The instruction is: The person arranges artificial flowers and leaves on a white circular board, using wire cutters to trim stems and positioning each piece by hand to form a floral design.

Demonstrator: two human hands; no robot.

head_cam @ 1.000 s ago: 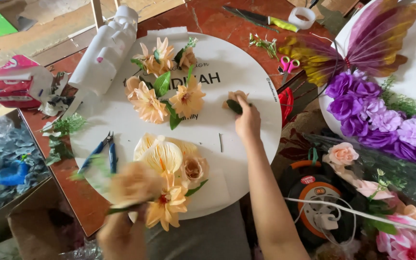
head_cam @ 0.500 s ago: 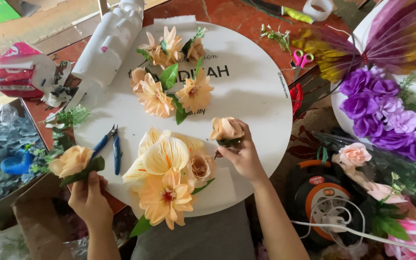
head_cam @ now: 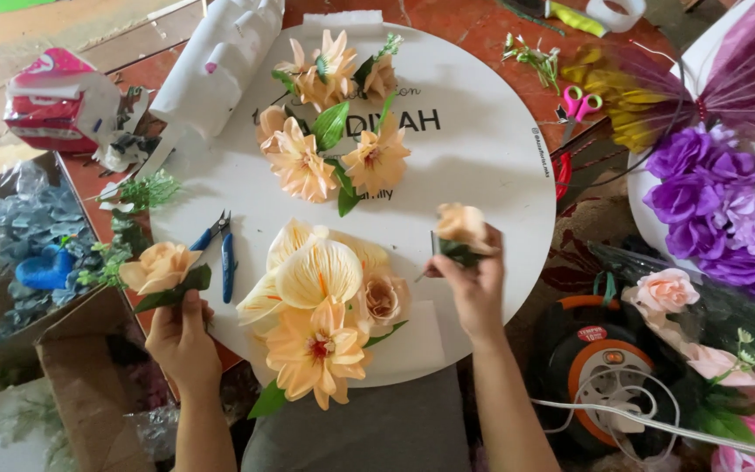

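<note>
Peach roses, one per hand. Your left hand [head_cam: 183, 336] is clenched on the stem of a peach rose with green leaves [head_cam: 161, 269], bloom up and to the left of the grip, held off the left edge of the round white board [head_cam: 491, 166]. Your right hand [head_cam: 475, 284] is grasping a second, smaller peach bloom [head_cam: 461, 224] by its dark green base, bloom just above the grip, over the right half of the board.

Between your two grips: a cluster of cream and orange flowers [head_cam: 321, 323] lying on the lower part of the board. Blue-handled pliers [head_cam: 218, 246] lie just right of your left grip, on the board's left edge. Above both grips, a second orange flower cluster [head_cam: 334, 131] covers part of the dark lettering.

Right of your right grip: an orange cable reel [head_cam: 600, 367] with a white cord, a pink rose [head_cam: 664, 290], purple flowers [head_cam: 709, 197]. Pink-handled scissors [head_cam: 577, 107] sit up and right on the red table [head_cam: 474, 26]. Left of your left grip: greenery sprigs [head_cam: 137, 192] and a bag of blue-grey foliage [head_cam: 10, 236].
</note>
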